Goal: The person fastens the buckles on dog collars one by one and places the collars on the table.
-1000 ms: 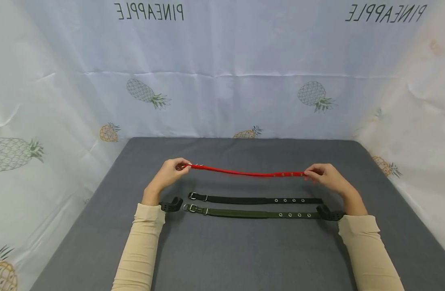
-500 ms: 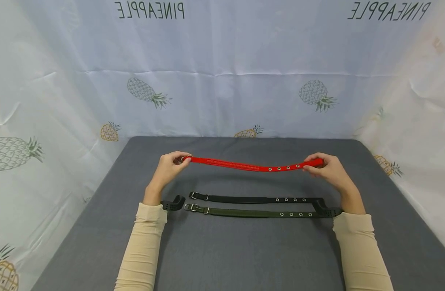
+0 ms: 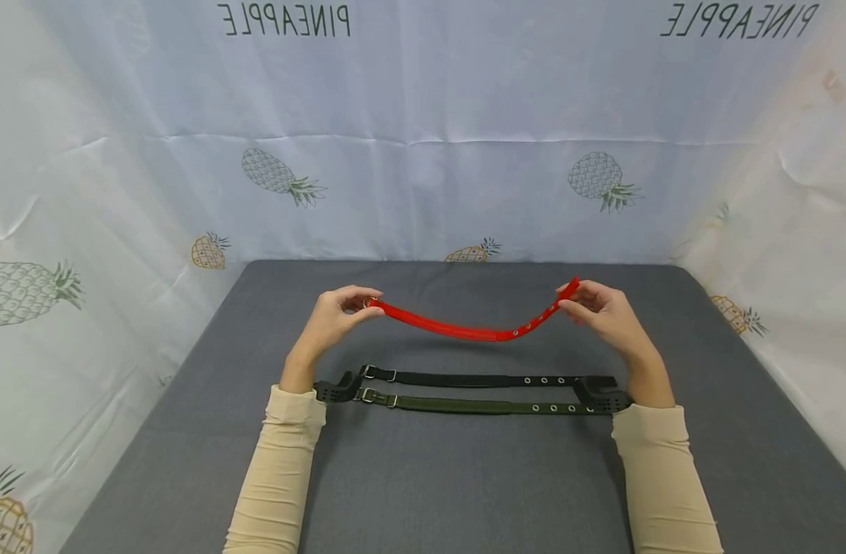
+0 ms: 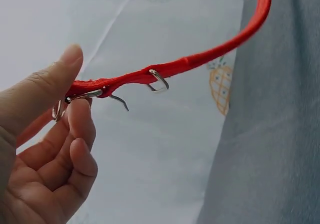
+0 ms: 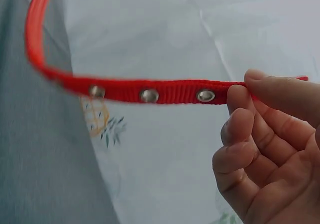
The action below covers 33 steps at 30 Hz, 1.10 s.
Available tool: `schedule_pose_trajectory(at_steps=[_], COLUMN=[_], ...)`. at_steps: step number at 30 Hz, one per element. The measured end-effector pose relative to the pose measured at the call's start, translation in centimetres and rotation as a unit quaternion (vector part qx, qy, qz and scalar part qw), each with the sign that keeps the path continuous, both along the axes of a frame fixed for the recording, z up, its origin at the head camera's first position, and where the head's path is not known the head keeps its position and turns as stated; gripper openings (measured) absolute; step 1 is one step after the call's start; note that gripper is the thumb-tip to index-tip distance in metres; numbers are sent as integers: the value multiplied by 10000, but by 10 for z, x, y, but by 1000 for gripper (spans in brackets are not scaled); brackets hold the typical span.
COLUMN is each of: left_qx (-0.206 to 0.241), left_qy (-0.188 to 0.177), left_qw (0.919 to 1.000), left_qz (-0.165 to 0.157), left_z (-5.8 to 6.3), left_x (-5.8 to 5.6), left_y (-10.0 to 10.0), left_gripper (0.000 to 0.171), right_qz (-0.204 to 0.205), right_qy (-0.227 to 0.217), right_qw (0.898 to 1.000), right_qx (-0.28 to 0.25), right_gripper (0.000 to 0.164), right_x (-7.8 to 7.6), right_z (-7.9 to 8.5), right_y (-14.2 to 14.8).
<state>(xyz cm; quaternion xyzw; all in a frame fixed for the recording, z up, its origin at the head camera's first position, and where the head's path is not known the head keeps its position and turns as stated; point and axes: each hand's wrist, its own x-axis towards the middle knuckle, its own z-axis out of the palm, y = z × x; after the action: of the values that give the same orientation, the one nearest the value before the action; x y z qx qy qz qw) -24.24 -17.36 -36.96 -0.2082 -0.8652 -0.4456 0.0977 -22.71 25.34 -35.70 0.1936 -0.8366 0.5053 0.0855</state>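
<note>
A red collar (image 3: 457, 331) hangs in a shallow curve between my two hands, above the table. My left hand (image 3: 334, 317) pinches its buckle end between thumb and fingers; in the left wrist view the metal buckle (image 4: 86, 95), its loose prong and a metal keeper loop (image 4: 161, 81) show. My right hand (image 3: 606, 312) pinches the other end near the eyelets (image 5: 205, 95), with the tip sticking up past the fingers. Below lie a black collar (image 3: 457, 380) and a green collar (image 3: 457, 405), side by side, buckles to the left. My wrist mounts partly cover their ends.
The grey table (image 3: 464, 485) ends at a white curtain (image 3: 423, 200) printed with pineapples, behind and on both sides. Black camera mounts (image 3: 338, 388) sit at my wrists, over the ends of the two lying collars.
Both hands have come closer together and a little higher, so the red collar, nearly straight before, now sags in the middle. Its right tip has turned upward. The black and green collars stayed put.
</note>
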Motion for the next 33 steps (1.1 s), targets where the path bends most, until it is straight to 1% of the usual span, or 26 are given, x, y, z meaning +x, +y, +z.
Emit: schedule_pose_trajectory(at_steps=[4,7,10,13,17,19,22,26,29,31,33], left_qx=[134,337,626,880,969,903,696,453,509,583,668], left_qy=[-199,-328,-545,-757,-833,-817,-715,-354,-71,-30,-23], left_qw=[9993,9975,9936,9882,9848,9859,9895,9939,9937,9931,9925], left_qz=[-273,-520,-768,-996,-1174,-1151,-1047,-940,-995,-1022,-1026], left_z=[3,4,5,3,2,2,3,7,10,12,14], left_x=[1,2,2,1,0,0,1,2,5,8,11], left_y=[8,14,20,25,32,35,41,50,56,60,64], left_gripper=[33,32,31,30,30,29,28,24,22,23,24], right_qz=[27,70,103,153,262,288,290,326,356,363,445], right_qy=[112,113,33,2,35,33,28,78,138,119,-22], right_qw=[9999,9999,9999,9998,9996,9995,9995,9991,9984,9982,9980], right_qx=[52,32,43,104,122,120,123,278,418,470,448], right_gripper=[14,18,22,23,21,20,20,19,19,19,20], right_x=[2,3,3,3,2,2,2,3,3,3,4], right_z=[5,10,13,14,16,17,19,19,16,15,14], right_y=[-13,-24,-34,-43,-53,-57,-63,-71,-77,-81,-85])
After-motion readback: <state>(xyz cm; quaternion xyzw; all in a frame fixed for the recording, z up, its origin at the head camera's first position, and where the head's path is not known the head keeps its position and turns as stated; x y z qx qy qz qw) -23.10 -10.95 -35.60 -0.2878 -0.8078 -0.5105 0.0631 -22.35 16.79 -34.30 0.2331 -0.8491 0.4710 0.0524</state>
